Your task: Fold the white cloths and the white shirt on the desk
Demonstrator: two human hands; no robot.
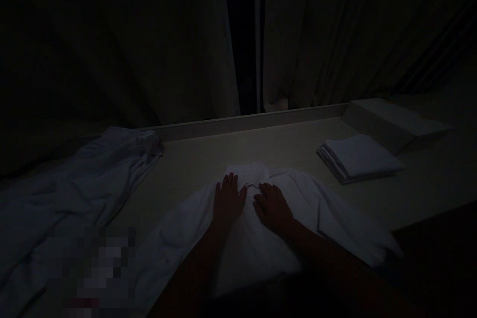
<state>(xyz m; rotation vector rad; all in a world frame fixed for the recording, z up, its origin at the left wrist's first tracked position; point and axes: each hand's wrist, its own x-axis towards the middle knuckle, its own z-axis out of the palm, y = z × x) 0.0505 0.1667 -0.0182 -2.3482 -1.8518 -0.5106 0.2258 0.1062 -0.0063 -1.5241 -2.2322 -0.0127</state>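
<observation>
A white shirt (257,253) lies spread on the pale table, its collar (248,173) toward the far side and its sleeves out to both sides. My left hand (228,198) rests flat on the shirt just left of the collar opening, fingers stretched and a little apart. On the right of the opening, my right hand (274,206) touches the cloth with bent fingers spread apart. Nothing shows in either hand. The shirt's lower end runs into dark shadow near my body.
A heap of white clothes (85,174) lies at the left. Folded white cloths (361,156) are stacked at the right, before a pale box-like block (395,119). A low ledge (253,120) borders the table (238,146) below dark curtains (179,44). A pixelated patch covers the lower left.
</observation>
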